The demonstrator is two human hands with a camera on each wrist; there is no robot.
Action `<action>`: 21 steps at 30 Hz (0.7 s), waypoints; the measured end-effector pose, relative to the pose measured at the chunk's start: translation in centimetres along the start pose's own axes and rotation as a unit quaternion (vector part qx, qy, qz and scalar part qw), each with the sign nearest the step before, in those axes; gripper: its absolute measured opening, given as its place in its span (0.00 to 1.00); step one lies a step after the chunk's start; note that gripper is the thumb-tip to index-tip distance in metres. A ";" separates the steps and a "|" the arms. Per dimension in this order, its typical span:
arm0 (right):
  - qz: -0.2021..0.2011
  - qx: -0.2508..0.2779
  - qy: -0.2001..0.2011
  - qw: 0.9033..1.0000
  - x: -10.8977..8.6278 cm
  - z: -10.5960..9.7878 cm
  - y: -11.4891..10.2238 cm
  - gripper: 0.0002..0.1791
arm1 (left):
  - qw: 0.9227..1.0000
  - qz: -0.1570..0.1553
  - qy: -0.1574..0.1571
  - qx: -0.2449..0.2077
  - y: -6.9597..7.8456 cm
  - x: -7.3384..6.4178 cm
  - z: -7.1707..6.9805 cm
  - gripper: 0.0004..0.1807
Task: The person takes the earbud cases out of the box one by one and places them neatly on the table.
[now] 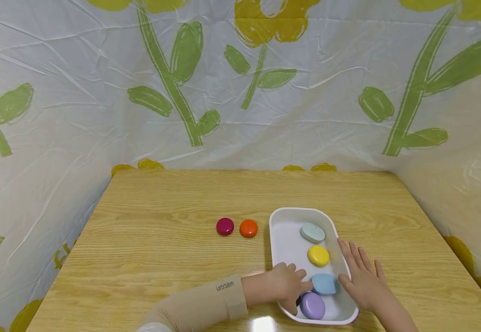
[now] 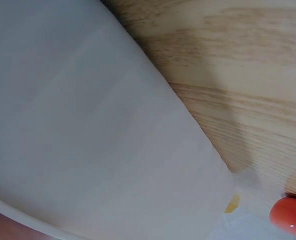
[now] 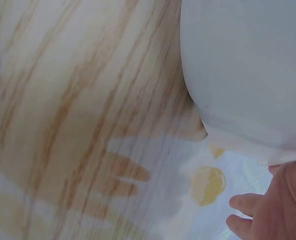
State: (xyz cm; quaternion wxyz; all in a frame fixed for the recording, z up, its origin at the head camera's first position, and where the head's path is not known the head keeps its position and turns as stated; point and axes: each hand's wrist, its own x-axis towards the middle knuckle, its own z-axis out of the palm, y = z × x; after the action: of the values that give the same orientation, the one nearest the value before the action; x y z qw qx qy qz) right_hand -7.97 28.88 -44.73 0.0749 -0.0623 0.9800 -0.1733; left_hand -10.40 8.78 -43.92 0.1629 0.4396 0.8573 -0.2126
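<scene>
A white tray [image 1: 282,219] lies at the front right of the table in the head view. Reaching over its left wall, my left hand [image 1: 286,283] has thumb and forefinger on either side of a small black piece [image 1: 298,301], mostly hidden by the fingers. Right beside it sits a purple rounded piece [image 1: 312,305], and a blue piece [image 1: 324,283] lies just behind. Farther back in the tray are a yellow disc [image 1: 318,255] and a pale green oval [image 1: 312,233]. My right hand [image 1: 362,281], fingers spread and straight, rests against the tray's right wall.
Left of the tray, a dark red disc [image 1: 225,226] and an orange disc [image 1: 248,228] lie side by side on the wooden table [image 1: 161,207]. A flower-printed sheet [image 1: 265,129] hangs around the table's back and sides.
</scene>
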 end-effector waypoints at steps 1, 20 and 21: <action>0.000 0.000 -0.001 1.000 0.0 0.0 0.1 0.46 | 1.000 0.001 0.001 0.001 0.0 0.0 0.0 0.32; 0.000 0.005 -0.001 1.000 0.1 0.1 0.1 0.46 | 0.986 -0.043 0.159 -0.040 -4.8 -1.1 -1.5 0.33; 0.001 0.006 -0.002 1.000 0.1 0.1 0.1 0.46 | 0.982 -0.054 0.172 -0.047 -5.5 -1.3 -1.7 0.32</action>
State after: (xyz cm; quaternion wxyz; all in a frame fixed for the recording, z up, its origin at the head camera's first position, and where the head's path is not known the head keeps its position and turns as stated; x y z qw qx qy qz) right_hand -8.04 28.96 -44.86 0.0771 -0.0615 0.9790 -0.1786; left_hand -14.29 5.86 -40.64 0.0215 0.4146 0.9040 -0.1021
